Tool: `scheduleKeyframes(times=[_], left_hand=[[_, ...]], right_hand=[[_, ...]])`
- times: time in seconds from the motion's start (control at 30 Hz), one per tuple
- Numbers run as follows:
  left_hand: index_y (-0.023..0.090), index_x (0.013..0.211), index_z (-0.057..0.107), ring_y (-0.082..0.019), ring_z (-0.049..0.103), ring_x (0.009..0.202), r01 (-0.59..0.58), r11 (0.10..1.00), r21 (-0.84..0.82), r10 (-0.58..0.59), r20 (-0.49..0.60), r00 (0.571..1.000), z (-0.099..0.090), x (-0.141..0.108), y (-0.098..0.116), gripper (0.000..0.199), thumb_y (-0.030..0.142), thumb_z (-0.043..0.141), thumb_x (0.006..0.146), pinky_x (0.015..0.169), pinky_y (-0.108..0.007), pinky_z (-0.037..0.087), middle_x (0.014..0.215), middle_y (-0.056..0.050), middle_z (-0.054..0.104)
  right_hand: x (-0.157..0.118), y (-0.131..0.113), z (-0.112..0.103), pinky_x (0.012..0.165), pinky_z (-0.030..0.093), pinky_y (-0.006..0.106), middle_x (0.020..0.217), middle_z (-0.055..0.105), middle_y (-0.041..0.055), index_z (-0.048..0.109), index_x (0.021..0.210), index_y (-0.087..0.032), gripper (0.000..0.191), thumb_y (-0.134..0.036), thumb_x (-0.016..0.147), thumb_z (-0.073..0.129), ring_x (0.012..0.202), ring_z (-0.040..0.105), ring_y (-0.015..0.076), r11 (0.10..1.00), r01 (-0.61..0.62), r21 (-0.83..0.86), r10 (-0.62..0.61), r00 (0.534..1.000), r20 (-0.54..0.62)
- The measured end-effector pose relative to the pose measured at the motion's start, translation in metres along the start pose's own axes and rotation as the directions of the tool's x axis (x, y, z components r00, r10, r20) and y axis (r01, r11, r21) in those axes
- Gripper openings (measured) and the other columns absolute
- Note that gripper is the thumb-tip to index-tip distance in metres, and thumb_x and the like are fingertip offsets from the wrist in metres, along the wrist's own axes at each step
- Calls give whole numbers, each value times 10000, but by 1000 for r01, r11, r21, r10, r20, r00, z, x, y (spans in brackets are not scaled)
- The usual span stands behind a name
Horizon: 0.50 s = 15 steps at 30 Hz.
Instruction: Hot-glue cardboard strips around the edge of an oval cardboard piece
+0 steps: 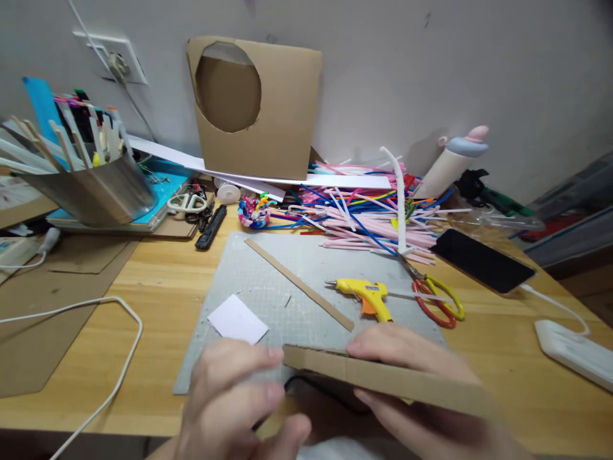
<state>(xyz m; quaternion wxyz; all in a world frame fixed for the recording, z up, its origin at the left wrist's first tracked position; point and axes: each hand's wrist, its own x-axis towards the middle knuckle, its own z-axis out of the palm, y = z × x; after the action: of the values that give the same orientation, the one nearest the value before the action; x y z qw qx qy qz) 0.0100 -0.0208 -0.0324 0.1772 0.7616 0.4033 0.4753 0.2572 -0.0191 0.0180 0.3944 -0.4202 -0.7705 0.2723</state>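
My right hand grips a flat cardboard piece near the table's front edge, fingers on top and thumb below, with its long edge facing me. My left hand is at the left end of the piece, its fingers apart and slightly blurred, holding nothing. Beyond the hands lies a grey cutting mat. On it rest a yellow glue gun, a thin cardboard strip and a small white paper piece.
Red and yellow scissors and a phone lie at the right. A cardboard panel with a round hole leans on the wall. Pipe cleaners pile up behind the mat. A metal pen holder stands left.
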Motion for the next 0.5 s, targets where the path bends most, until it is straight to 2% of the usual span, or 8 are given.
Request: scheduleKeyframes(times=[0.07, 0.13, 0.27, 0.33, 0.4, 0.5], left_hand=[[338, 1276, 488, -262, 562, 1182, -10, 1000, -16, 10, -18, 1000, 6, 8, -6, 548, 262, 742, 796, 995, -420, 515, 1245, -61, 571], [291, 1340, 451, -270, 510, 1258, 23, 1000, 16, -24, 67, 997, 10, 17, -9, 630, 249, 741, 782, 1057, -420, 463, 1291, -84, 524], [290, 1268, 481, -252, 520, 1206, 70, 997, -38, -62, 168, 984, 11, 23, -9, 669, 199, 775, 674, 1037, -391, 416, 1261, -48, 518], [299, 1216, 509, -243, 531, 1155, 82, 992, -99, -60, 210, 976, 8, 22, -8, 639, 176, 777, 649, 1003, -384, 411, 1225, -31, 521], [305, 1166, 524, -235, 538, 1120, 97, 986, -134, -62, 241, 969, 6, 21, -7, 583, 145, 749, 652, 975, -380, 407, 1184, -18, 528], [308, 1083, 543, -216, 546, 1091, 124, 985, -121, -93, 238, 967, 7, 23, -1, 473, 108, 679, 677, 956, -368, 394, 1143, -2, 537]], right_hand=[[-2, 2, 0, 765, 643, 296, 930, 800, -7, 667, 1128, -341, 331, -111, 890, 688, 822, 770, 205, 1000, 4, 1, -4, 999, -47], [-4, 4, 2, 811, 645, 323, 920, 799, -6, 652, 1170, -356, 338, -146, 909, 697, 824, 774, 212, 999, 41, 24, -40, 998, -52], [-5, 14, 11, 970, 608, 431, 912, 791, 13, 645, 1214, -345, 251, -264, 977, 668, 828, 774, 221, 987, 125, 105, -120, 992, -49], [-7, 21, 18, 961, 603, 446, 891, 769, 22, 657, 1190, -327, 179, -328, 1019, 607, 815, 757, 215, 974, 145, 174, -132, 988, -84], [-10, 28, 25, 947, 597, 452, 881, 752, 28, 665, 1180, -318, 182, -380, 1033, 575, 820, 735, 216, 957, 159, 244, -132, 983, -125], [-13, 35, 32, 975, 574, 484, 911, 745, 32, 666, 1196, -326, 196, -389, 1029, 584, 861, 708, 227, 939, 140, 314, -91, 982, -166]])
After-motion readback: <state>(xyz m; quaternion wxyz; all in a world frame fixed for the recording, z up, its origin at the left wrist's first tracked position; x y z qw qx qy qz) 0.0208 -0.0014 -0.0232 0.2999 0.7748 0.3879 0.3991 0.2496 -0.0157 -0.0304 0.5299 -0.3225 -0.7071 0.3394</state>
